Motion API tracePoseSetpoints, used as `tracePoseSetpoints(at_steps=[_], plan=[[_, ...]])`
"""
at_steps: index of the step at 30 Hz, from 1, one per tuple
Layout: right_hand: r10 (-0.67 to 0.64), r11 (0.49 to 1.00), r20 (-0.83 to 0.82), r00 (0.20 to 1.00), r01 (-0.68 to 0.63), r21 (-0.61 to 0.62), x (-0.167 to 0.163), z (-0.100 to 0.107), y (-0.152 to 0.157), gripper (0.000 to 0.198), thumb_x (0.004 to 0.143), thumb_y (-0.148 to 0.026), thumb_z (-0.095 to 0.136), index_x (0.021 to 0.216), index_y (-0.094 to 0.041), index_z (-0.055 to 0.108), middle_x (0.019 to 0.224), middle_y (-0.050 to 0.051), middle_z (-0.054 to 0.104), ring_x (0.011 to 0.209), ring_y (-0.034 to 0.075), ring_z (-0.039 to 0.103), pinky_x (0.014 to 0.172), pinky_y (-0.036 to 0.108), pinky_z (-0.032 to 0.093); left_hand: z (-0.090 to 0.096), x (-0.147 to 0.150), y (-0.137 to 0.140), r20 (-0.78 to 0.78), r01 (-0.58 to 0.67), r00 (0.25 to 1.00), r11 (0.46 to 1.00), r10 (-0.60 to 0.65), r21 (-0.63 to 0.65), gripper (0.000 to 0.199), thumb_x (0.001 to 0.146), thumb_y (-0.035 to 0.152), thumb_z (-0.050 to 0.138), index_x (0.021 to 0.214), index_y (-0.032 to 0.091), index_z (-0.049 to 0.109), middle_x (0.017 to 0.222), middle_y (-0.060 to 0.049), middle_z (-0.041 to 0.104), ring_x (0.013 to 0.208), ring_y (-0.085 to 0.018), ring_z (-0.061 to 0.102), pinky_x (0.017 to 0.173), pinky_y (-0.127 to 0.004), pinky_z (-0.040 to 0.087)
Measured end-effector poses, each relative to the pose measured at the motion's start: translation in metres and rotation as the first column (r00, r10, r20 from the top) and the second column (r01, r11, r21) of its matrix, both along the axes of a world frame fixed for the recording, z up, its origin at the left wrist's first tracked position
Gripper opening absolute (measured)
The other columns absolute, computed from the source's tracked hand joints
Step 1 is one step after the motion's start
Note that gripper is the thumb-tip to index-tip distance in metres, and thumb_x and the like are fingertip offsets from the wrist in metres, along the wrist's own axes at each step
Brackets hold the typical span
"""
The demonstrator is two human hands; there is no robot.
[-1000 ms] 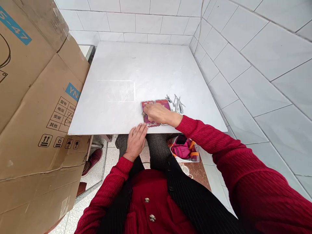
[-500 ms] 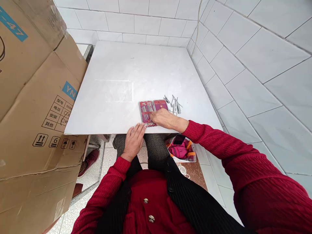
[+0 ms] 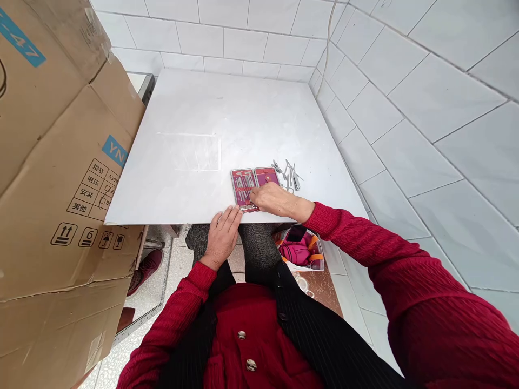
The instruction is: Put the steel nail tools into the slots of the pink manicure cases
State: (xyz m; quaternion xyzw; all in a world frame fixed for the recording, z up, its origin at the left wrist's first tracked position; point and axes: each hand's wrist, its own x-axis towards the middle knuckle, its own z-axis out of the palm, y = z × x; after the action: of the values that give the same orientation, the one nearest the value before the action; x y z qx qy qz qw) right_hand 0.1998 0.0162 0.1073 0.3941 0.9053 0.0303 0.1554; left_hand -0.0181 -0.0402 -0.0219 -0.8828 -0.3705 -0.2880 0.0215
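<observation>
With twelve o'clock straight ahead of us across the white table, we see a small red-and-purple case lying opened flat close to the table's near edge. Its two halves sit side by side, and each half's long axis runs away from us, leaning slightly toward eleven at the far end and five at the near end. The metal tools in the left half lie roughly along that same line, under a red strap.

Our left hand reaches in from seven o'clock, laid flat with its fingers straight and side by side, the tips at the case's near left corner; it pinches nothing. Our right hand comes from four o'clock, its fingers curled down over the inner near part of the left half. We cannot tell whether it pinches a tool, as the hand hides its own fingertips.

At about two o'clock from the case, just beside it, loose metal tools lie scattered at differing angles. Near five o'clock, below the table, a container holds pink cloth. A cardboard box stands toward nine.
</observation>
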Motion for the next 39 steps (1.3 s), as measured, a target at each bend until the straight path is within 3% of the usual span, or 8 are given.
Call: tracePoseSetpoints(at_steps=[5, 11, 16, 23, 28, 32, 39], plan=[[0.029, 1.0, -0.023, 0.999, -0.029, -0.008, -0.003, -0.001, 0.003, 0.018, 0.092, -0.007, 0.053, 0.098, -0.007, 0.07, 0.096, 0.022, 0.074, 0.09, 0.027, 0.07, 0.07, 0.032, 0.042, 0.0, 0.0, 0.0, 0.005, 0.002, 1.0, 1.0, -0.002, 0.001, 0.063, 0.102, 0.013, 0.043, 0.163, 0.019, 0.032, 0.158, -0.012, 0.05, 0.149, -0.025, 0.045, 0.122, -0.046, 0.032], [-0.049, 0.998, 0.026, 0.998, 0.049, -0.028, -0.006, 0.008, -0.003, 0.022, 0.091, -0.01, 0.055, 0.107, -0.005, 0.069, 0.102, 0.022, 0.073, 0.088, 0.027, 0.071, 0.067, 0.032, 0.041, 0.0, 0.0, 0.0, 0.006, 0.007, 1.0, 1.0, -0.007, 0.014, 0.06, 0.102, 0.012, 0.043, 0.161, 0.018, 0.036, 0.157, -0.012, 0.051, 0.149, -0.024, 0.045, 0.122, -0.045, 0.032], [-0.036, 0.999, 0.036, 0.999, 0.038, -0.031, -0.01, 0.011, -0.006, 0.022, 0.094, -0.009, 0.052, 0.109, -0.004, 0.067, 0.105, 0.022, 0.071, 0.087, 0.026, 0.07, 0.067, 0.032, 0.04, -0.002, 0.0, 0.001, 0.013, 0.003, 1.0, 1.0, -0.003, 0.02, 0.059, 0.101, 0.012, 0.044, 0.16, 0.017, 0.038, 0.157, -0.012, 0.051, 0.149, -0.025, 0.046, 0.122, -0.045, 0.032], [-0.047, 0.996, -0.051, 0.998, 0.043, -0.08, -0.015, 0.012, 0.0, 0.021, 0.099, -0.014, 0.052, 0.107, -0.007, 0.07, 0.106, 0.017, 0.072, 0.086, 0.023, 0.067, 0.063, 0.031, 0.032, 0.0, -0.001, 0.001, -0.013, 0.0, 1.0, 0.999, 0.0, 0.04, 0.056, 0.102, 0.012, 0.044, 0.158, 0.015, 0.042, 0.157, -0.012, 0.051, 0.148, -0.025, 0.047, 0.122, -0.044, 0.03], [-0.15, 0.987, -0.255, 0.955, 0.131, -0.088, -0.007, -0.007, 0.001, 0.023, 0.104, -0.019, 0.052, 0.097, -0.013, 0.073, 0.103, 0.01, 0.071, 0.083, 0.017, 0.063, 0.062, 0.031, 0.026, 0.002, -0.002, 0.003, 0.0, 0.008, 1.0, 0.999, -0.008, 0.048, 0.06, 0.102, 0.01, 0.044, 0.161, 0.017, 0.037, 0.156, -0.012, 0.052, 0.146, -0.026, 0.049, 0.121, -0.045, 0.031], [-0.202, 0.975, -0.432, 0.879, 0.224, 0.0, -0.005, -0.032, -0.008, 0.03, 0.107, -0.022, 0.049, 0.091, -0.015, 0.073, 0.097, 0.007, 0.068, 0.077, 0.015, 0.056, 0.062, 0.031, 0.025, 0.007, -0.002, 0.004, 0.015, 0.019, 1.0, 0.998, -0.02, 0.051, 0.065, 0.101, 0.009, 0.044, 0.164, 0.018, 0.031, 0.155, -0.014, 0.053, 0.145, -0.027, 0.051, 0.119, -0.046, 0.033], [-0.153, 0.942, -0.695, 0.702, 0.317, 0.113, -0.012, -0.07, -0.019, 0.028, 0.106, -0.021, 0.052, 0.085, -0.016, 0.069, 0.089, 0.004, 0.06, 0.076, 0.015, 0.048, 0.064, 0.028, 0.029, 0.024, -0.001, 0.01, -0.032, 0.009, 0.999, 0.995, -0.006, 0.096, 0.056, 0.102, 0.013, 0.048, 0.157, 0.018, 0.041, 0.149, -0.016, 0.06, 0.137, -0.03, 0.058, 0.12, -0.052, 0.031]])
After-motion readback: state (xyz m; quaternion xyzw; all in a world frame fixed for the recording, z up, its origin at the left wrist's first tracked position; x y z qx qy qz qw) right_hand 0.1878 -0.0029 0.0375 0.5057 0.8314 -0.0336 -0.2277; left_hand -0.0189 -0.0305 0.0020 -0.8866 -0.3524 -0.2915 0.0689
